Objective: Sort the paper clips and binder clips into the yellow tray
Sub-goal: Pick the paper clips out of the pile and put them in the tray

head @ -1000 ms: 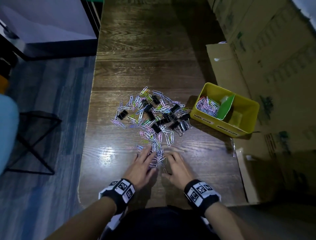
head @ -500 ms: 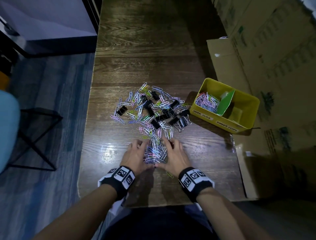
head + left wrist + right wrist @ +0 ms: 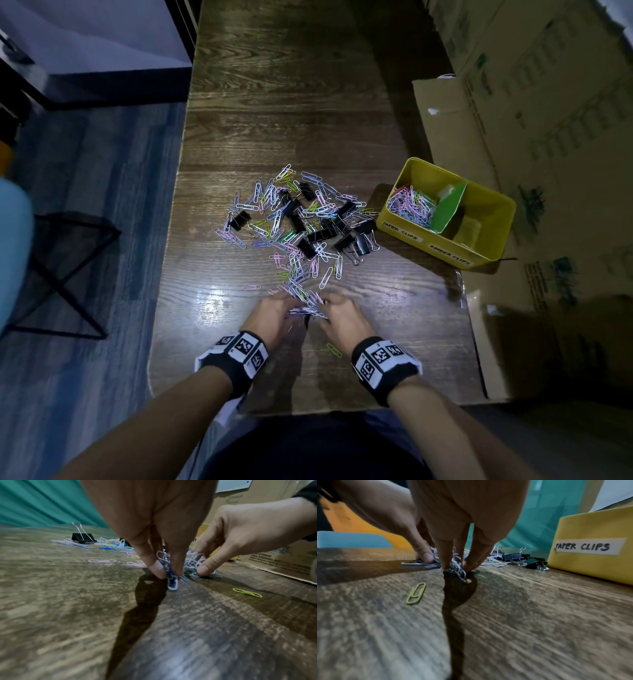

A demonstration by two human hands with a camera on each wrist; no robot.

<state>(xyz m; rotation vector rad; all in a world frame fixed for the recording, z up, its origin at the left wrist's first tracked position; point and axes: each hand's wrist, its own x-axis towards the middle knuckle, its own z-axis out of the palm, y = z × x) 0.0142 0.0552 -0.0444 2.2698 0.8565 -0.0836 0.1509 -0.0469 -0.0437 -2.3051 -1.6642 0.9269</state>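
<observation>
Coloured paper clips and black binder clips lie mixed in a pile mid-table. My left hand and right hand meet at the pile's near end, each pinching a bunch of paper clips against the wood. In the left wrist view my left fingertips squeeze the bunch of paper clips. The right wrist view shows my right hand pinching its paper clips. The yellow tray stands right, its left compartment holding paper clips beside a green divider.
One green paper clip lies alone near my right wrist. Cardboard boxes crowd the table's right side behind the tray. The table's near edge is just behind my wrists. A black stool frame stands on the floor at left.
My flat hands first slid forward into the near clips. They have since drawn together and curled, gathering those clips into a bunch pinched between them.
</observation>
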